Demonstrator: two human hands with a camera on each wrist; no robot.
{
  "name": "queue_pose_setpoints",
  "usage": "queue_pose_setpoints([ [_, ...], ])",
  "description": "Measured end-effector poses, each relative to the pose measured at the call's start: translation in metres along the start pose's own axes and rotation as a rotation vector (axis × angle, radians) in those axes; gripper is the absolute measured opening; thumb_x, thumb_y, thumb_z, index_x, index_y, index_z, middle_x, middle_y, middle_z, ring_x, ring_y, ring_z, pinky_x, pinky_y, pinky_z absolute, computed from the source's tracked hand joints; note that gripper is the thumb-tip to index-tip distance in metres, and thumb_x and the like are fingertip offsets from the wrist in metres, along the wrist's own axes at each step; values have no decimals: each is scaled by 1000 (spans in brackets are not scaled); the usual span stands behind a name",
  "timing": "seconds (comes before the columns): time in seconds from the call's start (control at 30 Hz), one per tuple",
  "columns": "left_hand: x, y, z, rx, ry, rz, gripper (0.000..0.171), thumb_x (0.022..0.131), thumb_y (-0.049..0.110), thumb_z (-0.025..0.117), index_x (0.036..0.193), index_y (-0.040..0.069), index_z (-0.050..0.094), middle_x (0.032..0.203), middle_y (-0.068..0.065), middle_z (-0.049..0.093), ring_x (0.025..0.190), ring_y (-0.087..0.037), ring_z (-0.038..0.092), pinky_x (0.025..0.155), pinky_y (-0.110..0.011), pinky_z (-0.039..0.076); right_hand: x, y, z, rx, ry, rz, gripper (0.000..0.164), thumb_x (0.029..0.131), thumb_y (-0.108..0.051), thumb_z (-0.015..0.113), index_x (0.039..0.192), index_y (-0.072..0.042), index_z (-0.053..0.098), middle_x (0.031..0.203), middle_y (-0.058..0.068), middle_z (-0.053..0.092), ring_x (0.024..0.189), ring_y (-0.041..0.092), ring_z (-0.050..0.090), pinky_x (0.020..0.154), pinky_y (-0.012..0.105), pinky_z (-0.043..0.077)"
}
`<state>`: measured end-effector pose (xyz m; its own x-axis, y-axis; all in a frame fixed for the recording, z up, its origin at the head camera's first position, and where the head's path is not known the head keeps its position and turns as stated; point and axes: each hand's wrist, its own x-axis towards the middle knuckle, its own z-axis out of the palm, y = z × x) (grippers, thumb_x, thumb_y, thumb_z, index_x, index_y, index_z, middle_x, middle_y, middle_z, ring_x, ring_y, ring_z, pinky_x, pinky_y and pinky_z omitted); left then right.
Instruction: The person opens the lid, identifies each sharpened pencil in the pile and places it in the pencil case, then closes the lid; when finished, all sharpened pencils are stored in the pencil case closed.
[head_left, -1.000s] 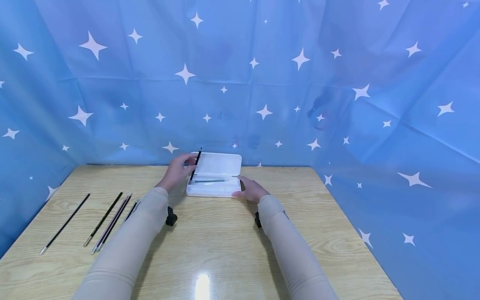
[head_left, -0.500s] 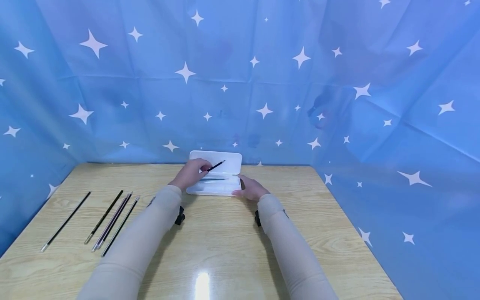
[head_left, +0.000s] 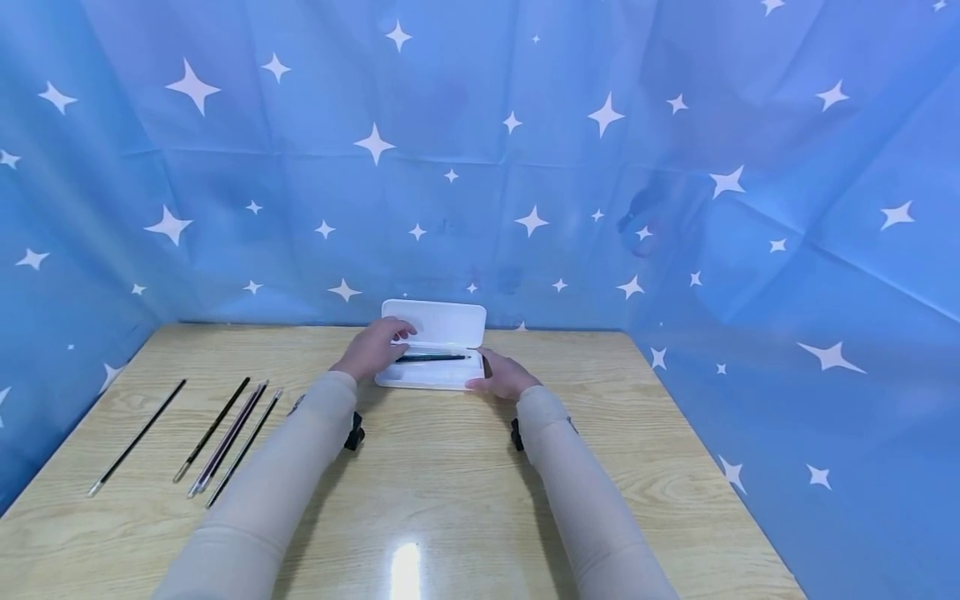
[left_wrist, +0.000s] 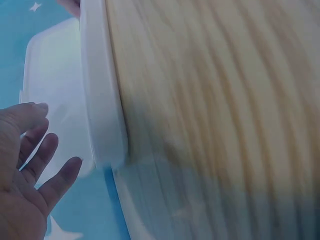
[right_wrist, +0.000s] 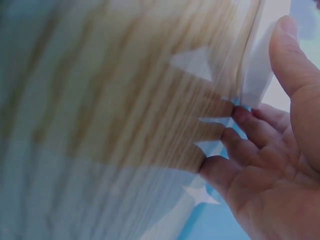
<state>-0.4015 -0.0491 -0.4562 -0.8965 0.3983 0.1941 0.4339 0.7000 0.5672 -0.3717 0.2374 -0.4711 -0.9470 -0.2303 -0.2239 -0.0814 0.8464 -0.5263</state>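
A white pencil case (head_left: 429, 380) lies at the back of the table with its lid (head_left: 448, 322) raised against the backdrop. Dark pencils (head_left: 437, 358) lie lengthwise inside it; the left hand partly covers their left ends. My left hand (head_left: 372, 347) hovers over the case's left end. In the left wrist view its fingers (left_wrist: 42, 155) are parted, with nothing between them. My right hand (head_left: 507, 379) grips the case's right end. From the right wrist, the thumb (right_wrist: 290, 55) is seen along the front wall, while the other fingers rest around the end.
Several dark pencils lie slanted on the left of the wooden table (head_left: 442, 483), one pencil (head_left: 138, 437) apart from the group (head_left: 232, 437). A blue backdrop (head_left: 480, 208) with white stars stands right behind the case and along both sides.
The left hand has moved a dark pencil from upright at the case's left end to flat inside, and let it go. The right hand has stayed on the case.
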Motion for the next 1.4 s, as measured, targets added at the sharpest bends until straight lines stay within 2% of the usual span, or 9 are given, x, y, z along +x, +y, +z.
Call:
queue_pose_setpoints([
  [0.13, -8, -8, -12, -32, 25, -7, 29, 102, 13, 62, 131, 12, 66, 126, -7, 62, 115, -27, 58, 100, -48, 49, 0, 2, 0, -5, 7, 8, 83, 94, -48, 69, 162, -24, 27, 162, 5, 36, 149, 29, 33, 118, 49, 31],
  [0.47, -26, -29, -38, -106, 54, 40, 34, 102, 9, 58, 135, 3, 61, 138, -16, 56, 119, -36, 57, 100, -54, 48, -3, 5, -2, 7, 13, 9, 83, 94, -49, 69, 162, -24, 27, 162, 5, 35, 149, 30, 32, 118, 50, 31],
  [0.87, -44, -49, -64, -84, 69, 41, 35, 102, 7, 59, 137, 2, 60, 137, -20, 54, 113, -39, 59, 95, -54, 50, -8, 4, -2, 21, 10, 8, 82, 95, -47, 68, 162, -23, 26, 163, 5, 35, 149, 30, 32, 118, 51, 30],
  [1.03, -55, -58, -75, -70, 44, -4, 36, 102, 7, 59, 138, 3, 59, 132, -21, 58, 105, -34, 60, 88, -49, 53, -8, 1, -3, 10, -3, 11, 83, 96, -49, 67, 162, -24, 24, 163, 6, 34, 149, 31, 31, 118, 51, 31],
  [1.2, -70, -66, -88, -59, 6, -46, 38, 104, 9, 55, 142, 5, 55, 129, -23, 59, 105, -34, 59, 83, -47, 53, -8, -1, -3, 7, -6, 14, 85, 96, -50, 66, 163, -23, 22, 163, 7, 33, 149, 31, 31, 118, 52, 31],
  [1.4, -93, -76, -105, -57, 24, -86, 44, 105, 10, 53, 148, 4, 47, 119, -19, 62, 104, -33, 60, 77, -44, 53, -9, -5, -2, 6, -7, 9, 84, 97, -49, 66, 163, -22, 22, 163, 8, 33, 149, 32, 31, 117, 53, 31],
])
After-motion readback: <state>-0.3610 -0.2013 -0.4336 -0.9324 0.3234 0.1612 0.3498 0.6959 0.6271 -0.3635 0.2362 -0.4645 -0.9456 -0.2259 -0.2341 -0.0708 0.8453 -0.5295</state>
